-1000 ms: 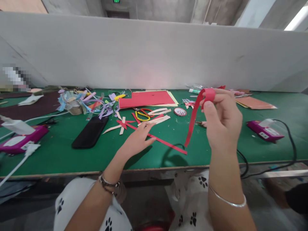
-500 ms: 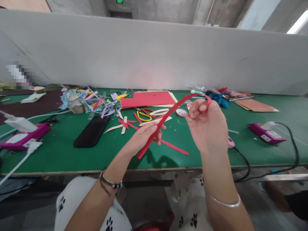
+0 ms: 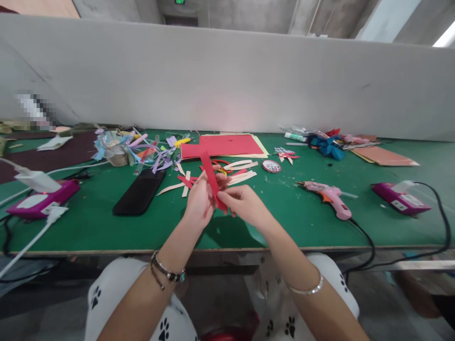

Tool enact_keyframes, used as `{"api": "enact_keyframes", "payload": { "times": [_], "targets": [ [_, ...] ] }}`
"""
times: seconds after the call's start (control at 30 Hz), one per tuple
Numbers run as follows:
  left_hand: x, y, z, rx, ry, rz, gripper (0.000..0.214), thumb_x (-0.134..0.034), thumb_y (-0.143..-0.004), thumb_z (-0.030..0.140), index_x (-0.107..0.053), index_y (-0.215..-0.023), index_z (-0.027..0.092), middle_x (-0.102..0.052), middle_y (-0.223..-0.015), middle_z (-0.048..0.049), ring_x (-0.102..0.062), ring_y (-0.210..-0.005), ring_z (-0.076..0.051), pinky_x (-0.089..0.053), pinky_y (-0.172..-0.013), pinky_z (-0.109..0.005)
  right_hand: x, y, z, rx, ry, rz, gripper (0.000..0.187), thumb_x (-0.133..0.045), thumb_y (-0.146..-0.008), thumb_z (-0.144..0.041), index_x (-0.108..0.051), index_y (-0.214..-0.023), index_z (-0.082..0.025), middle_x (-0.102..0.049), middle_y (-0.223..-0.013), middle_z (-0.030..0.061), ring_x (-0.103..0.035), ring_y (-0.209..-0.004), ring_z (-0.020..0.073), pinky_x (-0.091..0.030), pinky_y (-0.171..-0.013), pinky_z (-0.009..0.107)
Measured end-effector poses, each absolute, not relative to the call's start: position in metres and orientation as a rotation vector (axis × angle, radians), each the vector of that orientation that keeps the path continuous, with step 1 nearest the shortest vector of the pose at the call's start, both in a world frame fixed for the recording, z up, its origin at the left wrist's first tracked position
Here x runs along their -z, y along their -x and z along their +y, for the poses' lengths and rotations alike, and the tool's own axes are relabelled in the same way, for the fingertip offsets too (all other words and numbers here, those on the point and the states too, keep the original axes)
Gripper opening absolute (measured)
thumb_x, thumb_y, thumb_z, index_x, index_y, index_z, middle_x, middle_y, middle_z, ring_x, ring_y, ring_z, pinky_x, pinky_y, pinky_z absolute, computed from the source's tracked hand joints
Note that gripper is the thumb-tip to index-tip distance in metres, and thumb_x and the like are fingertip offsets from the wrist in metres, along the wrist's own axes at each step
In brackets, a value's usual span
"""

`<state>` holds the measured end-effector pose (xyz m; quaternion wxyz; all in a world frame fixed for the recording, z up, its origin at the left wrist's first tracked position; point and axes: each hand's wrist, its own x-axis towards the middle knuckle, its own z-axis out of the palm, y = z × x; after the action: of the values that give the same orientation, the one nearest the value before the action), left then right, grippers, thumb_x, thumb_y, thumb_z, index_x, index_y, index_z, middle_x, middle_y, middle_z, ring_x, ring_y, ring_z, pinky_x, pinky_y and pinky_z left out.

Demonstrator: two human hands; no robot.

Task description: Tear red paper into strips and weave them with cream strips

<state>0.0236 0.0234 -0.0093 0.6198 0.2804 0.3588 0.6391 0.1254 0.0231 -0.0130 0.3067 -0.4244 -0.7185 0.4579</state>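
A red paper strip (image 3: 210, 176) stands tilted between my hands above the table's front half. My left hand (image 3: 199, 201) is closed around it from the left. The thumb and fingers of my right hand (image 3: 245, 203) pinch its lower end, where the strip looks bent. Just behind my hands lie cream paper strips (image 3: 243, 176) and crossed red and cream strips (image 3: 185, 182). Scissors (image 3: 224, 166) with red and yellow handles are partly covered by my fingers and the strip.
Red paper sheets (image 3: 231, 144) lie at the back. A black phone-like slab (image 3: 140, 192) rests to the left, beside purple paper scraps (image 3: 165, 158). On the right are a pink glue gun (image 3: 332, 195), a round tin (image 3: 271, 166), a glue stick (image 3: 295, 137) and a purple power socket (image 3: 400, 198).
My right hand has come down and left to meet my left hand. The stretched strip is now gathered and upright between them. The glue gun has come into full view.
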Motion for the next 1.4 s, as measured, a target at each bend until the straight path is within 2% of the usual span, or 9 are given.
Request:
{"api": "enact_keyframes", "payload": {
  "times": [0.23, 0.33, 0.47, 0.6, 0.73, 0.93, 1.13, 1.27, 1.4],
  "targets": [
    [0.014, -0.02, 0.023, -1.459, -0.993, 0.781, 0.025, -0.031, -0.083, 0.035, -0.045, -0.07, 0.019, -0.024, -0.046, 0.0077, -0.034, -0.04, -0.006, -0.032, -0.041, -0.015, 0.007, -0.135, 0.023, -1.006, 1.157, -2.073, 0.03, -0.048, -0.075, -0.035, -0.053, -0.054, -0.015, -0.049, -0.049, -0.0032, -0.041, -0.045, 0.0066, -0.029, -0.042, 0.019],
    [0.011, -0.017, 0.024, -1.276, -1.052, 0.805, 0.036, -0.027, -0.083, 0.046, -0.046, -0.07, 0.019, -0.023, -0.048, 0.0083, -0.029, -0.038, -0.005, -0.033, -0.042, -0.017, -0.002, -0.151, 0.027, -0.873, 1.062, -1.994, 0.018, -0.051, -0.075, -0.032, -0.06, -0.077, -0.016, -0.059, -0.073, 0.001, -0.053, -0.07, 0.0113, -0.04, -0.057, 0.021],
    [0.013, -0.014, 0.023, -0.87, -1.091, 0.732, 0.032, -0.034, -0.081, 0.046, -0.049, -0.078, 0.018, -0.028, -0.052, 0.0089, -0.024, -0.036, -0.003, -0.031, -0.04, -0.017, -0.005, -0.165, 0.034, -0.934, 0.879, -1.819, 0.037, -0.05, -0.078, -0.03, -0.044, -0.113, -0.024, -0.055, -0.103, 0.004, -0.053, -0.089, 0.012, -0.044, -0.073, 0.025],
    [0.017, -0.01, 0.021, -0.73, -1.29, 0.725, 0.023, -0.052, -0.074, 0.031, -0.052, -0.092, 0.017, -0.041, -0.057, 0.0079, -0.035, -0.039, -0.002, -0.033, -0.043, -0.016, -0.006, -0.169, 0.036, -0.985, 0.902, -1.856, 0.018, -0.05, -0.077, -0.027, -0.056, -0.092, -0.018, -0.059, -0.089, 0.0026, -0.054, -0.072, 0.0101, -0.045, -0.063, 0.023],
    [0.018, -0.003, 0.022, -0.711, -1.444, 0.815, 0.028, -0.054, -0.074, 0.029, -0.05, -0.1, 0.017, -0.054, -0.068, 0.0035, -0.049, -0.046, -0.005, -0.04, -0.05, -0.019, -0.01, -0.173, 0.036, -0.782, 1.013, -1.808, 0.007, -0.055, -0.073, -0.022, -0.057, -0.07, -0.016, -0.058, -0.068, -0.0014, -0.049, -0.056, 0.0076, -0.039, -0.052, 0.02],
    [0.016, 0.008, 0.025, -0.58, -1.507, 0.797, 0.022, -0.046, -0.079, 0.036, -0.054, -0.079, 0.016, -0.058, -0.072, -0.0011, -0.055, -0.053, -0.009, -0.044, -0.055, -0.021, -0.006, -0.167, 0.036, -0.501, 1.033, -1.725, 0.007, -0.057, -0.072, -0.023, -0.057, -0.067, -0.017, -0.056, -0.061, -0.0023, -0.046, -0.054, 0.0082, -0.036, -0.05, 0.021],
    [0.01, 0.011, 0.023, -0.518, -1.708, 0.946, 0.028, -0.043, -0.079, 0.04, -0.049, -0.063, 0.017, -0.048, -0.051, 0.0055, -0.05, -0.046, -0.008, -0.04, -0.052, -0.019, -0.002, -0.169, 0.04, -0.341, 1.121, -1.815, 0.012, -0.055, -0.075, -0.026, -0.058, -0.067, -0.018, -0.054, -0.057, -0.0025, -0.044, -0.051, 0.0095, -0.034, -0.051, 0.023],
    [0.012, 0.011, 0.025, -0.449, -1.777, 0.962, 0.024, -0.043, -0.078, 0.037, -0.053, -0.069, 0.017, -0.051, -0.059, 0.0044, -0.05, -0.046, -0.008, -0.04, -0.05, -0.019, -0.007, -0.171, 0.033, -0.112, 1.158, -2.054, 0.013, -0.051, -0.078, -0.028, -0.061, -0.084, -0.022, -0.061, -0.084, 0.0028, -0.053, -0.08, 0.0166, -0.036, -0.078, 0.033],
    [0.014, 0.01, 0.026, -0.387, -1.838, 0.962, 0.021, -0.041, -0.078, 0.031, -0.054, -0.07, 0.017, -0.055, -0.062, 0.0026, -0.055, -0.05, -0.009, -0.042, -0.052, -0.02, -0.011, -0.165, 0.019, -0.027, 1.114, -2.374, 0.022, -0.051, -0.078, -0.03, -0.057, -0.1, -0.029, -0.054, -0.112, 0.0035, -0.045, -0.107, 0.0221, -0.012, -0.097, 0.047]
  ]
}}
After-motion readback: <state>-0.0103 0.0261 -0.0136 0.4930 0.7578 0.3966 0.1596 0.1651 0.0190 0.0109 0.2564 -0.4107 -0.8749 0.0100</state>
